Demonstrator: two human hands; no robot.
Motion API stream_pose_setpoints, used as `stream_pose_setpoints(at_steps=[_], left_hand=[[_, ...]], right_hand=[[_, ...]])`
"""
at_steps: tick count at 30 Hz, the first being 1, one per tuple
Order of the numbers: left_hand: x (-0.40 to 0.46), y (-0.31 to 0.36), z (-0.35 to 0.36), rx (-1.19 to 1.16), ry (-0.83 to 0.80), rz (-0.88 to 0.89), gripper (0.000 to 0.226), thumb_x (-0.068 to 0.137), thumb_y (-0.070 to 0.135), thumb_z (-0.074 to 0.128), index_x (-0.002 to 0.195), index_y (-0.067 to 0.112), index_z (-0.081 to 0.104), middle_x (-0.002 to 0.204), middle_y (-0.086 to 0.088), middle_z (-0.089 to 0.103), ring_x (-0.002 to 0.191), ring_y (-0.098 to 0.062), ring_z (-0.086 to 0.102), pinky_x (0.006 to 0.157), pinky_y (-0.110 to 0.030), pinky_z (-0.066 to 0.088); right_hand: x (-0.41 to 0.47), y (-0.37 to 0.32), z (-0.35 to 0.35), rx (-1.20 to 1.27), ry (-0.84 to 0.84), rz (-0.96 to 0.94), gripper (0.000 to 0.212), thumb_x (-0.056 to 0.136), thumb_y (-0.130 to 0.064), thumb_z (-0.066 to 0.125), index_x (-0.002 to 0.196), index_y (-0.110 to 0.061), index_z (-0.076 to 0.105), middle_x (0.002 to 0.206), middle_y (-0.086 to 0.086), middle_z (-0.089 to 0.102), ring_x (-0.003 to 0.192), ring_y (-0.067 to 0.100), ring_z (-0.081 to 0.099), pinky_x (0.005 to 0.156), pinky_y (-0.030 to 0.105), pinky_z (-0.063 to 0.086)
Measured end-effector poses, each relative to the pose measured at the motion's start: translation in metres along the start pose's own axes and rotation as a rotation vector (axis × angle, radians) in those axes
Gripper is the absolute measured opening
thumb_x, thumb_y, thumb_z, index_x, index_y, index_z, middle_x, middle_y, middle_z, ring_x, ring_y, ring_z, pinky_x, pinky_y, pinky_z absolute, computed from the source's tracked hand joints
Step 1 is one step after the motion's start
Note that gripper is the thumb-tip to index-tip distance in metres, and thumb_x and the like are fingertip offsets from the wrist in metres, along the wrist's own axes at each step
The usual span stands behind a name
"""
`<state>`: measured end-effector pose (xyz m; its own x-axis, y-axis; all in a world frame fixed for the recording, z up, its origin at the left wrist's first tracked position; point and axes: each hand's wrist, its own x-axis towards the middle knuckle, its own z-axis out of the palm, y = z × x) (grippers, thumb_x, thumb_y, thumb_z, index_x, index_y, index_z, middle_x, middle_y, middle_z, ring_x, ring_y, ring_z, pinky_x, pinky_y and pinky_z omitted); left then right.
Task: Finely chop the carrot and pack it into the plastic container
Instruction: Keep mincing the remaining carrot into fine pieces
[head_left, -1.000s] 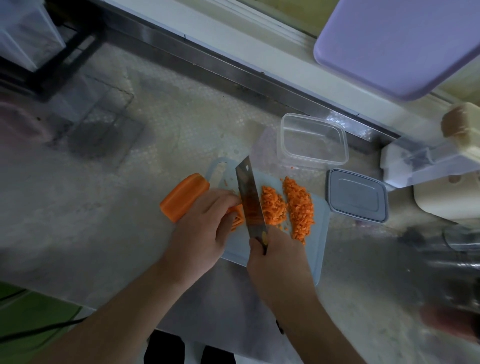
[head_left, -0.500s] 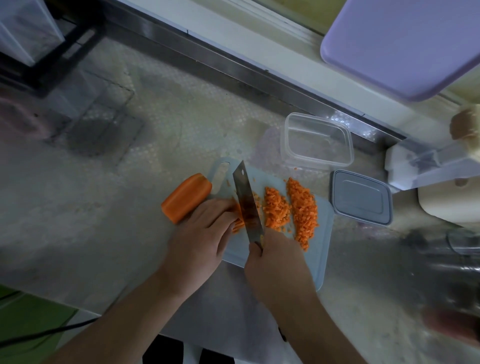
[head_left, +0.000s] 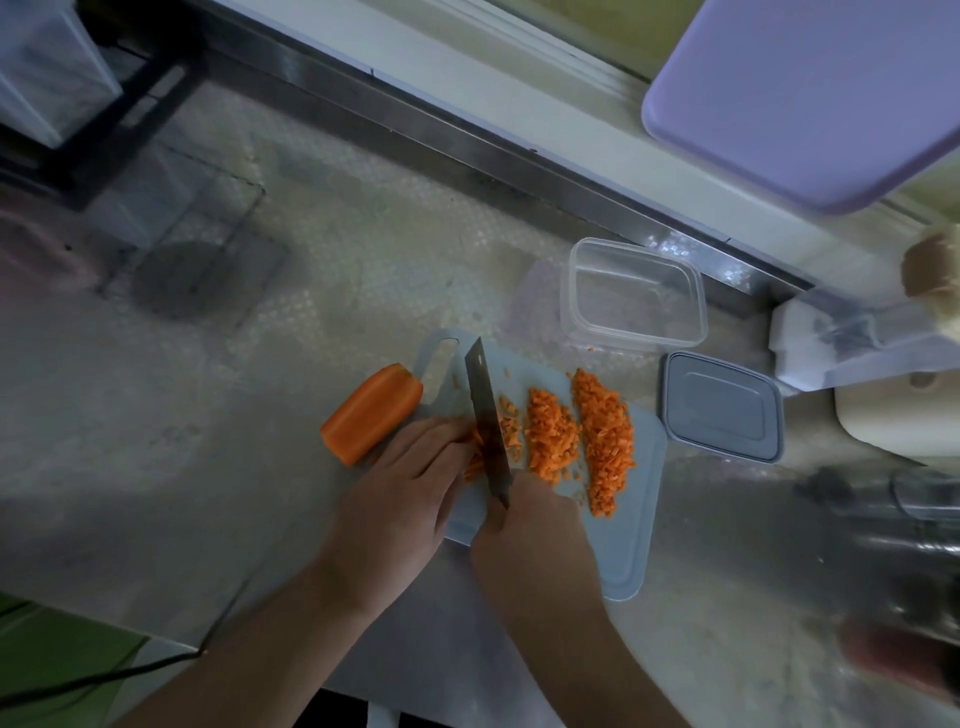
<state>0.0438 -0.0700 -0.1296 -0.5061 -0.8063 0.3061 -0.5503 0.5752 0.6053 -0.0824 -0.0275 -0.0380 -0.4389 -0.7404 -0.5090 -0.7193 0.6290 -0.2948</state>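
On the pale blue cutting board (head_left: 631, 540) lie two rows of tiny orange carrot bits (head_left: 579, 436), and a big uncut carrot piece (head_left: 371, 413) rests just off the board's left edge. Your right hand (head_left: 530, 540) grips the knife (head_left: 485, 423), whose handle is hidden, while your left hand (head_left: 400, 499) presses curled fingers on carrot strips (head_left: 474, 457) you can barely see. Behind the board sits the clear plastic container (head_left: 636, 293), and its grey lid (head_left: 722, 413) lies to the board's right.

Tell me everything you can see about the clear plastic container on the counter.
The plastic container is a clear, rectangular tub with rounded corners and a thickened rim, apparently thin plastic. It stands upright and open on the counter, nothing visible inside, just beyond the far right corner of the cutting board. Its grey lid lies separately beside it. Neither hand touches it, and no chopped carrot is in it yet.
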Motion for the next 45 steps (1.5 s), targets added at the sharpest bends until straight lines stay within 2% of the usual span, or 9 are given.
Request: stream_pose_setpoints(at_steps=[4,8,18,25,29,33,37,42,45], left_hand=[[0.0,0.0,-0.001,-0.027,0.018,-0.016,0.021,0.102,0.012,0.065,0.121,0.008,0.073,0.131,-0.002,0.068,0.127,-0.021,0.061,0.111,-0.037,0.048],[0.0,0.001,-0.002,-0.033,0.032,-0.033,0.018,0.103,0.012,0.065,0.118,0.008,0.074,0.128,-0.002,0.069,0.124,-0.019,0.063,0.112,-0.033,0.047],[0.0,0.001,-0.002,-0.029,0.016,-0.029,0.019,0.103,0.015,0.063,0.118,0.01,0.074,0.124,-0.001,0.068,0.121,-0.019,0.063,0.112,-0.029,0.045],[0.001,0.001,-0.002,-0.026,0.016,-0.017,0.02,0.104,0.015,0.062,0.119,0.01,0.074,0.124,-0.001,0.068,0.123,-0.017,0.061,0.113,-0.028,0.044],[0.001,0.001,-0.003,-0.051,0.002,-0.037,0.018,0.103,0.011,0.065,0.118,0.01,0.074,0.123,-0.001,0.068,0.122,-0.018,0.062,0.111,-0.03,0.046],[0.003,0.001,-0.005,-0.117,0.045,-0.061,0.013,0.103,0.012,0.066,0.112,0.011,0.075,0.122,0.004,0.069,0.12,-0.013,0.061,0.111,-0.022,0.042],[0.002,0.001,-0.005,-0.125,0.068,-0.06,0.016,0.102,0.019,0.063,0.109,0.01,0.075,0.12,0.003,0.07,0.119,-0.012,0.061,0.111,-0.019,0.041],[0.002,0.003,-0.006,-0.108,0.081,-0.057,0.009,0.099,0.012,0.068,0.104,0.009,0.075,0.117,0.0,0.071,0.116,-0.013,0.061,0.111,-0.014,0.036],[0.002,0.003,-0.005,-0.11,0.076,-0.05,0.007,0.1,0.011,0.068,0.103,0.009,0.074,0.117,0.001,0.07,0.115,-0.014,0.062,0.11,-0.016,0.038]], right_hand=[[0.0,0.009,0.001,0.14,0.087,-0.064,0.015,0.1,-0.028,0.049,0.085,-0.026,0.051,0.073,-0.006,0.058,0.07,0.016,0.057,0.057,0.028,0.038],[-0.003,0.016,-0.002,0.139,0.108,-0.086,0.018,0.1,-0.03,0.052,0.083,-0.023,0.055,0.07,-0.005,0.058,0.065,0.013,0.056,0.054,0.028,0.039],[-0.009,0.008,-0.006,0.094,0.047,-0.04,0.031,0.101,-0.028,0.053,0.072,-0.026,0.04,0.07,-0.006,0.051,0.063,0.01,0.05,0.05,0.02,0.028],[-0.001,0.002,-0.004,0.01,-0.032,0.019,0.032,0.1,-0.03,0.05,0.073,-0.027,0.033,0.079,-0.006,0.047,0.071,0.011,0.049,0.056,0.026,0.033],[0.002,0.004,0.005,0.028,0.013,-0.031,0.018,0.098,-0.027,0.048,0.081,-0.026,0.043,0.08,-0.005,0.052,0.079,0.019,0.057,0.064,0.032,0.042],[0.0,0.012,0.003,0.155,0.071,-0.085,0.019,0.1,-0.029,0.051,0.081,-0.027,0.05,0.071,-0.006,0.056,0.068,0.014,0.056,0.056,0.027,0.039],[-0.001,0.015,-0.003,0.122,0.092,-0.1,0.028,0.1,-0.029,0.053,0.073,-0.026,0.046,0.067,-0.006,0.054,0.063,0.011,0.052,0.05,0.022,0.031],[-0.002,0.012,-0.004,0.102,0.074,-0.092,0.029,0.1,-0.029,0.053,0.072,-0.028,0.044,0.07,-0.007,0.054,0.065,0.011,0.052,0.052,0.024,0.033],[-0.001,0.009,-0.004,0.087,0.054,-0.066,0.03,0.1,-0.029,0.054,0.072,-0.029,0.042,0.073,-0.007,0.054,0.066,0.01,0.053,0.052,0.024,0.035]])
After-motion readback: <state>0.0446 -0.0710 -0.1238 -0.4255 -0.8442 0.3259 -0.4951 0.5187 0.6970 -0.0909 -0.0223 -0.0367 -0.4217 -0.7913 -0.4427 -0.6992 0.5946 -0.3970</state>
